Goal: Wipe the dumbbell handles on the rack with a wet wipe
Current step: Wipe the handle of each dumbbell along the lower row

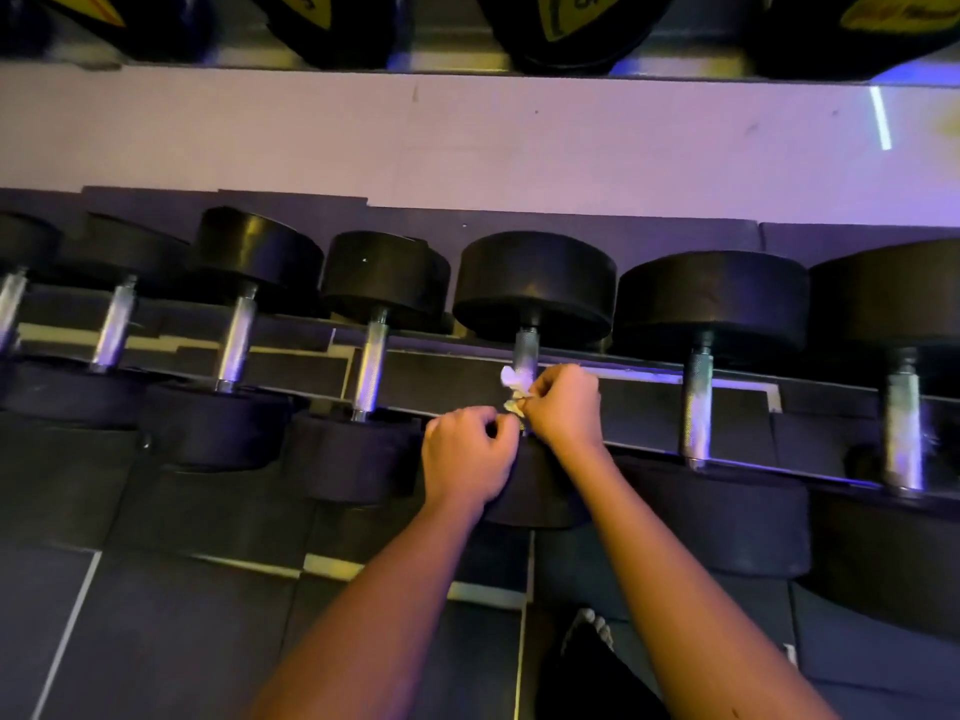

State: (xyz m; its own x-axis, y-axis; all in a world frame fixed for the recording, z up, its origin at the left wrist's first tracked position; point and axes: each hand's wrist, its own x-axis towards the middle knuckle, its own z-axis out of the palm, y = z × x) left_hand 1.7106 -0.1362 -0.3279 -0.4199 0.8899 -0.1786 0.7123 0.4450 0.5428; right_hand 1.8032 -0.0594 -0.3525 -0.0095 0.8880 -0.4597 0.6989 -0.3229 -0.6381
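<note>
A row of black dumbbells with silver knurled handles lies across the rack [639, 376]. Over the lower part of the middle dumbbell's handle [525, 350], both hands pinch a crumpled white wet wipe [511, 389]. My right hand [563, 402] grips the wipe from the right, against the handle. My left hand [467, 454] pinches its lower end from the left. The handle's lower half is hidden behind the hands. Neighbouring handles stand to the left [370, 366] and to the right [696, 402].
An upper rack shelf [467, 59] holds black dumbbells with yellow labels at the top edge. A pale wall band runs behind. Dark rubber floor tiles lie below, with my shoe [587, 646] near the bottom.
</note>
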